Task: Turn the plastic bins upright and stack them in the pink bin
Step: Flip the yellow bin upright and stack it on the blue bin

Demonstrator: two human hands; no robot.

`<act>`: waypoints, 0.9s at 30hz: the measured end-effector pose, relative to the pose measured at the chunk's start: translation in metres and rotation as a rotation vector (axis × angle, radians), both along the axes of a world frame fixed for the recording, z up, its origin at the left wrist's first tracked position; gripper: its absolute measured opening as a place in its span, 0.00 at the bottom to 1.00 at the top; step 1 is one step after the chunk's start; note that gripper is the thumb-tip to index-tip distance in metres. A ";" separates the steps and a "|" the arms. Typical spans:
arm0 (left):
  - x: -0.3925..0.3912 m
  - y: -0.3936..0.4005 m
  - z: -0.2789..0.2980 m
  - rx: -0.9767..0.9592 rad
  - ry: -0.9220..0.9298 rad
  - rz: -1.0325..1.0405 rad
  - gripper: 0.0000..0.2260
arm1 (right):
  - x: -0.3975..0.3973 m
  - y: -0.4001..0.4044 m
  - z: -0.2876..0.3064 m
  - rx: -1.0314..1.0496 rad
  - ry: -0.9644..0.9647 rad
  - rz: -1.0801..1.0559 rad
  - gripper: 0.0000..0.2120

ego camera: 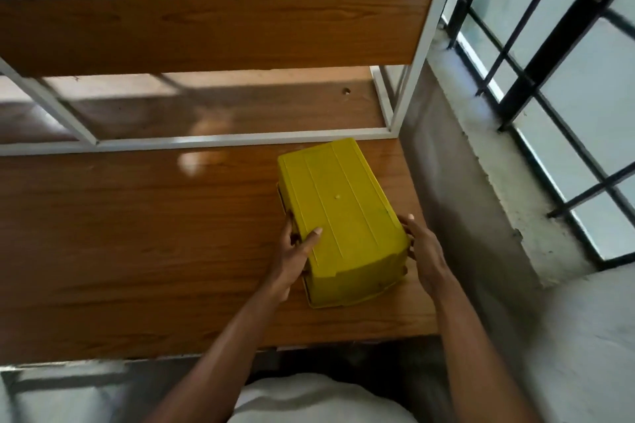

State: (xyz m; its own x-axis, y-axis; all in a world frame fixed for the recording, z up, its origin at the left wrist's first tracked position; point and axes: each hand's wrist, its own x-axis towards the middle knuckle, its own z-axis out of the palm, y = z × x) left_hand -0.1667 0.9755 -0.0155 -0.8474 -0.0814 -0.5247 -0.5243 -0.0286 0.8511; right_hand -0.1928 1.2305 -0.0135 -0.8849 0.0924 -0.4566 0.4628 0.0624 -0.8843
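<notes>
A yellow plastic bin [340, 213] lies upside down, its ribbed base facing up, on the right end of a wooden table [137, 251]. My left hand [295, 251] grips its near left side, thumb on the base and fingers curled under the rim. On the near right corner my right hand [424, 251] presses against the side wall with its fingers spread along it. No pink bin is in view.
A white metal shelf frame [409, 79] with wooden shelves stands on the back of the table. A grey concrete wall ledge [488, 161] and a barred window [549, 45] run close along the right. The table's front edge is near my body.
</notes>
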 end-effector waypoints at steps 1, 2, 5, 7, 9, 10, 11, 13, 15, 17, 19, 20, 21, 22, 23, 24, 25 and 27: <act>0.002 -0.001 -0.001 0.015 -0.009 0.013 0.40 | -0.001 0.002 -0.003 0.012 -0.006 0.004 0.17; 0.005 -0.004 -0.001 0.030 -0.011 0.026 0.41 | -0.002 0.002 -0.006 0.031 -0.014 0.016 0.16; 0.015 -0.012 0.005 0.050 0.015 0.076 0.30 | -0.004 0.003 -0.011 0.027 -0.033 0.073 0.13; 0.023 -0.020 0.006 0.066 0.032 0.080 0.31 | -0.004 0.000 -0.009 0.001 -0.062 0.117 0.13; 0.031 -0.030 0.011 0.085 0.034 0.086 0.31 | -0.004 -0.005 -0.004 -0.038 -0.089 0.150 0.12; 0.035 -0.036 0.013 0.089 0.026 0.111 0.32 | -0.004 -0.010 -0.002 -0.053 -0.105 0.178 0.13; 0.038 -0.042 0.016 0.090 0.009 0.138 0.34 | -0.007 -0.014 -0.006 -0.059 -0.125 0.218 0.15; 0.045 -0.059 0.018 0.100 -0.002 0.186 0.36 | -0.011 -0.028 -0.010 -0.069 -0.125 0.242 0.17; 0.054 -0.076 0.023 0.103 0.011 0.254 0.37 | -0.017 -0.046 -0.018 -0.074 -0.101 0.245 0.15; 0.064 -0.094 0.026 0.109 0.066 0.332 0.32 | -0.019 -0.075 -0.013 -0.057 -0.066 0.266 0.14; 0.077 -0.116 0.032 0.102 0.097 0.397 0.28 | -0.020 -0.105 -0.007 -0.065 -0.051 0.298 0.14; 0.085 -0.129 0.034 0.102 0.107 0.430 0.30 | -0.019 -0.121 -0.003 -0.060 -0.042 0.317 0.14; 0.094 -0.144 0.034 0.104 0.120 0.471 0.34 | -0.018 -0.138 0.000 -0.059 -0.034 0.340 0.13; 0.102 -0.160 0.033 0.111 0.127 0.510 0.38 | -0.017 -0.156 0.005 -0.063 -0.020 0.368 0.13; 0.111 -0.177 0.033 0.110 0.132 0.544 0.40 | -0.016 -0.175 0.009 -0.068 -0.003 0.389 0.13; 0.120 -0.193 0.033 0.115 0.142 0.573 0.38 | -0.014 -0.196 0.015 -0.075 0.017 0.413 0.13; 0.129 -0.209 0.034 0.107 0.164 0.587 0.32 | -0.011 -0.218 0.019 -0.079 0.035 0.440 0.13; 0.149 -0.246 0.033 0.102 0.194 0.614 0.24 | -0.003 -0.266 0.025 -0.062 0.056 0.499 0.13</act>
State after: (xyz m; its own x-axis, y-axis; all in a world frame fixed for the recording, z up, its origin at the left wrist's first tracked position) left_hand -0.0178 0.7297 0.0175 -0.7431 -0.5384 -0.3974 -0.2238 -0.3598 0.9058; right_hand -0.1962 0.9647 0.0114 -0.8374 -0.3742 -0.3986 0.3419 0.2105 -0.9159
